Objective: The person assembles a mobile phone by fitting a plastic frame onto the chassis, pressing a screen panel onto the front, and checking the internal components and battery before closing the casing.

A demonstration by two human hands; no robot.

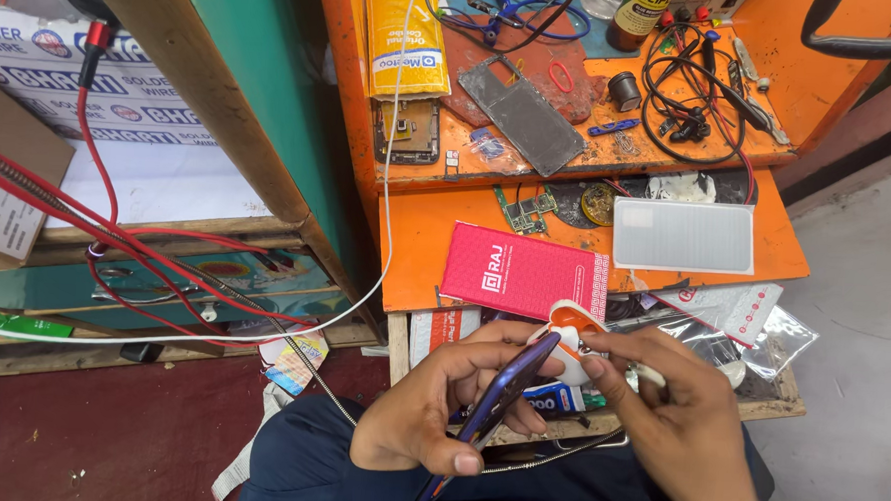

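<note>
The left hand [429, 405] sits at about 6 o'clock in the view, over the person's dark blue lap. Its fingers are clamped around a blue phone [499, 403], held edge-on and tilted, the top end pointing toward 1 o'clock and the bottom end down past the thumb. The right hand [674, 411] is at about 5 o'clock, just beside the phone's upper end. Its fingers are closed on a small orange and white tool [567, 336], which touches the phone's top edge. The two hands are close together, meeting at the phone.

Behind the hands, toward 12 o'clock, stands an orange counter [415, 249]. A red card [523, 272] lies on its lower step just above the hands. At 1 o'clock from the card lies a white pad [684, 235], and between them, further back, a green circuit board [525, 212]. On the upper step are a grey panel [522, 114], an opened phone [408, 131] with its insides showing, a yellow packet [407, 38] and a tangle of black leads [694, 101]. Clear plastic bags [753, 329] lie at 3 o'clock from the tool.

At 9 o'clock, red wires [106, 236] and a white cable [292, 326] cross a wooden shelf [166, 230].
</note>
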